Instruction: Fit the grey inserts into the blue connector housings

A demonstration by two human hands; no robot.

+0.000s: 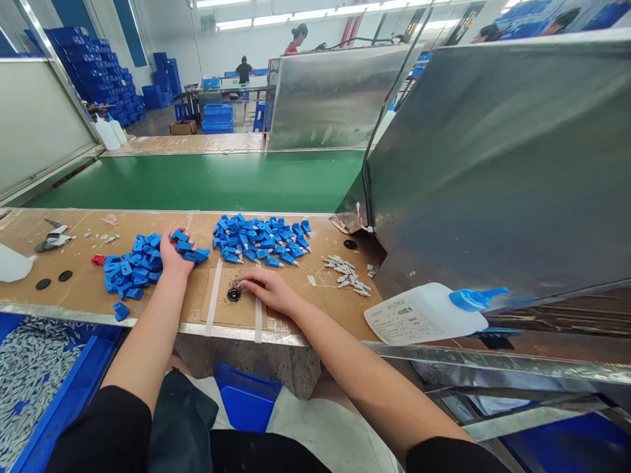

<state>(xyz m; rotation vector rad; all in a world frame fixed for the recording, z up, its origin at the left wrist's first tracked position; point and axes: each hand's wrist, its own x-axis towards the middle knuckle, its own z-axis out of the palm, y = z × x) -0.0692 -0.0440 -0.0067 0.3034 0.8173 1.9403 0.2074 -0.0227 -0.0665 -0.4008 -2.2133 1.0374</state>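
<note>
My left hand (174,260) is closed around a few small blue plastic pieces (183,246), at the right edge of a loose pile of the same pieces (131,268). My right hand (269,289) reaches in over a cardboard sheet, its fingertips pinched together beside a small round black dish (233,294). Whatever those fingertips hold is too small to name. Dark specks lie scattered around the dish. Beyond the hands spreads a second heap of blue pieces (259,238), many with pale tips. Small grey pieces (346,273) lie to the right.
A white bottle with a blue nozzle (424,314) lies on its side at the right. Metal panels (493,164) rise behind it. A green conveyor belt (221,180) runs beyond the bench. At lower left, a blue bin (93,368) holds grey pieces. Scissors (52,240) lie far left.
</note>
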